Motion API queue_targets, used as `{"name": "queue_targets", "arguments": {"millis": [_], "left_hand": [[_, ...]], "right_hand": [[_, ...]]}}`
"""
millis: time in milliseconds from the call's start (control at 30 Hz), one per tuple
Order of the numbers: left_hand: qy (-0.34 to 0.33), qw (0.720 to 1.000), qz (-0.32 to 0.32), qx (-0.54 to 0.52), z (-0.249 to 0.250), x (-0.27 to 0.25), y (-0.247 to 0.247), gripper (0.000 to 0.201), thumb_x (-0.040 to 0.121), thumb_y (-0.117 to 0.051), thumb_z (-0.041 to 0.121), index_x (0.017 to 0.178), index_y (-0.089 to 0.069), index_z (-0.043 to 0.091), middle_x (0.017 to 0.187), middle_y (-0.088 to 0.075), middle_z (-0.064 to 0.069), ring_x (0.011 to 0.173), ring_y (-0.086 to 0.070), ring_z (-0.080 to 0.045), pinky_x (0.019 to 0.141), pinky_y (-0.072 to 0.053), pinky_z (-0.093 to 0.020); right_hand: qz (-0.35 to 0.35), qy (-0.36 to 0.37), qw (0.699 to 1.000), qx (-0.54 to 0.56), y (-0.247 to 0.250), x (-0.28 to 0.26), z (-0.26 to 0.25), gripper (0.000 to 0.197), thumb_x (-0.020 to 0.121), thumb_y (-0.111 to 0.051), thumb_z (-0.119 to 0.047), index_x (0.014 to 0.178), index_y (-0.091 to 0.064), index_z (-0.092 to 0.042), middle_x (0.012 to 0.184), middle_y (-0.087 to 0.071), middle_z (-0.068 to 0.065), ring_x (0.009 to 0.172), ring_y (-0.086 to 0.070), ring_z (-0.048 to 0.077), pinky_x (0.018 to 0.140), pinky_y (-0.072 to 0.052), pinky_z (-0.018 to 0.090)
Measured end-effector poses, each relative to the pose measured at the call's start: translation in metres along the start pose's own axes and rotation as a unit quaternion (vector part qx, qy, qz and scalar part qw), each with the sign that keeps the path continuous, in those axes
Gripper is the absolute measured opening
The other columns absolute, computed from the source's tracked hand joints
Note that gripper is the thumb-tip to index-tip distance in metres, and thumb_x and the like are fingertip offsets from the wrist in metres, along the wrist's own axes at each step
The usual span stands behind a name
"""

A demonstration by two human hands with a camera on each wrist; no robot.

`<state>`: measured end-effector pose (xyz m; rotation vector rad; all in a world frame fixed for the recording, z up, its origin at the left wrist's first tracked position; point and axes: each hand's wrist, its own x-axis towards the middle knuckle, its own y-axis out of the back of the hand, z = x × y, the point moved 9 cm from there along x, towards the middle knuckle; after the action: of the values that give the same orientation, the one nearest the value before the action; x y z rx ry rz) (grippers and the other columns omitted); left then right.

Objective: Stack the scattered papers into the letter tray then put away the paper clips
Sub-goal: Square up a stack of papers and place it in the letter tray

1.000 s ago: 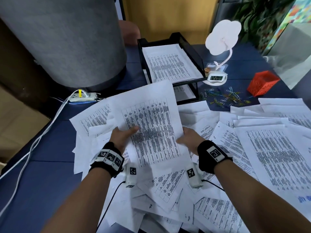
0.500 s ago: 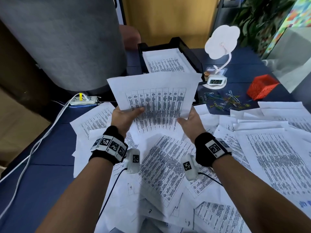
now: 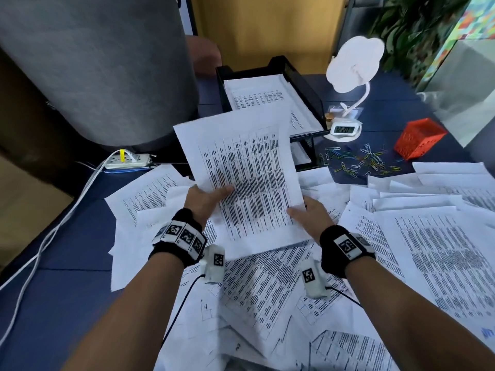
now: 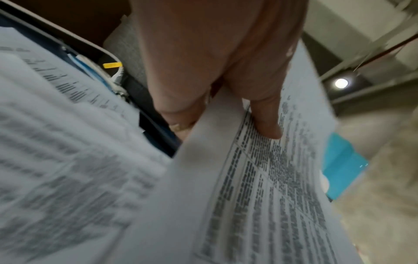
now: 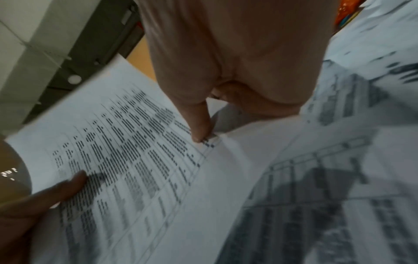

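Both forearms extended forward. Left hand (image 3: 205,199) pinches the sheet (image 3: 249,183) at its left edge, right hand (image 3: 310,212) at its right; thumbs on top.

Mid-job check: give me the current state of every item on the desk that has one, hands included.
left hand: pinches the held sheet's left edge
right hand: pinches its right edge
held sheet: lifted off the pile, short of the tray
letter tray: top tier holds papers
scattered papers: loose on the desk
paper clips: scattered
orange basket: tipped over
desk clock: display lit
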<state>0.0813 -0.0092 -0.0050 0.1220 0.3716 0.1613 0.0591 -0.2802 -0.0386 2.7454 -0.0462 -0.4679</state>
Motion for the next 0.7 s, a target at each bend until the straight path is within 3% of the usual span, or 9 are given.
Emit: {"name": "queue_targets", "arguments": {"millis": [67,133,267,367,400,467,567,633,700], "left_hand": [[-0.002,0.999,-0.003,0.042,-0.01,-0.004,-0.004,0.038,0.068,-0.083,0.03,0.07,-0.053,0.007,0.047,-0.045,0.006,0.04,-0.043,-0.009,0.056,-0.051,-0.022],[0.008,0.997,-0.011,0.072,-0.029,-0.002,-0.006,0.037,0.072,-0.082,0.025,0.061,-0.048,0.014,0.043,-0.05,0.008,0.04,-0.05,-0.009,0.046,-0.045,-0.018],[0.055,0.989,-0.024,0.133,-0.065,0.0,-0.007,0.042,0.069,-0.081,0.04,0.063,-0.051,0.011,0.057,-0.053,-0.003,0.05,-0.051,-0.018,0.055,-0.047,-0.029],[0.063,0.988,-0.034,0.139,-0.076,0.004,-0.013,0.049,0.067,-0.082,0.04,0.097,-0.061,0.009,0.087,-0.069,-0.009,0.073,-0.066,-0.025,0.066,-0.056,-0.034],[0.057,0.989,-0.033,0.132,-0.076,0.006,-0.015,0.051,0.069,-0.082,0.037,0.105,-0.058,0.01,0.095,-0.069,-0.011,0.079,-0.066,-0.026,0.067,-0.056,-0.034],[0.058,0.989,-0.044,0.128,-0.078,0.01,-0.021,0.046,0.075,-0.08,0.029,0.108,-0.057,0.006,0.1,-0.069,-0.016,0.073,-0.065,-0.025,0.058,-0.052,-0.031],[0.073,0.987,-0.072,0.12,-0.077,0.008,-0.033,0.037,0.08,-0.075,0.019,0.108,-0.057,0.003,0.097,-0.068,-0.016,0.062,-0.06,-0.021,0.05,-0.048,-0.027],[0.079,0.984,-0.1,0.126,-0.08,0.009,-0.043,0.035,0.082,-0.073,0.02,0.108,-0.057,0.005,0.099,-0.068,-0.014,0.071,-0.064,-0.025,0.053,-0.052,-0.03],[0.086,0.979,-0.122,0.138,-0.082,0.008,-0.052,0.029,0.084,-0.071,0.022,0.106,-0.057,0.007,0.103,-0.067,-0.015,0.078,-0.065,-0.029,0.051,-0.051,-0.029]], "right_hand": [[-0.026,-0.024,0.999,-0.036,-0.001,0.003,0.016,0.027,0.088,-0.061,-0.016,0.114,-0.062,-0.008,0.11,-0.067,0.011,0.099,-0.063,0.028,0.09,-0.052,0.043],[-0.056,-0.054,0.993,-0.083,-0.004,0.005,0.03,0.024,0.088,-0.058,-0.013,0.111,-0.062,-0.007,0.106,-0.067,0.011,0.094,-0.062,0.027,0.085,-0.052,0.038],[-0.077,-0.108,0.981,-0.138,-0.006,0.008,0.054,0.013,0.085,-0.055,-0.004,0.094,-0.064,-0.006,0.089,-0.064,0.013,0.079,-0.058,0.023,0.069,-0.046,0.026],[-0.067,-0.137,0.976,-0.157,-0.004,0.013,0.062,0.019,0.086,-0.046,0.003,0.072,-0.052,-0.009,0.072,-0.051,0.004,0.075,-0.05,0.022,0.053,-0.036,0.02],[-0.057,-0.149,0.975,-0.156,-0.002,0.014,0.062,0.021,0.086,-0.044,0.004,0.07,-0.048,-0.009,0.07,-0.046,0.001,0.08,-0.047,0.022,0.054,-0.034,0.022],[-0.037,-0.158,0.974,-0.159,0.004,0.019,0.064,0.022,0.087,-0.043,0.004,0.07,-0.042,-0.011,0.072,-0.039,-0.002,0.089,-0.041,0.019,0.066,-0.034,0.023],[-0.012,-0.163,0.978,-0.129,0.012,0.027,0.069,0.02,0.087,-0.047,0.001,0.073,-0.047,-0.013,0.088,-0.05,0.008,0.088,-0.046,0.017,0.073,-0.037,0.026],[0.027,-0.157,0.985,-0.072,0.02,0.032,0.069,0.015,0.085,-0.046,0.005,0.081,-0.054,-0.008,0.09,-0.054,0.013,0.085,-0.052,0.023,0.074,-0.041,0.028],[0.046,-0.145,0.986,-0.063,0.027,0.042,0.069,0.017,0.083,-0.044,0.006,0.078,-0.056,-0.005,0.09,-0.058,0.015,0.09,-0.058,0.028,0.076,-0.043,0.031]]}}
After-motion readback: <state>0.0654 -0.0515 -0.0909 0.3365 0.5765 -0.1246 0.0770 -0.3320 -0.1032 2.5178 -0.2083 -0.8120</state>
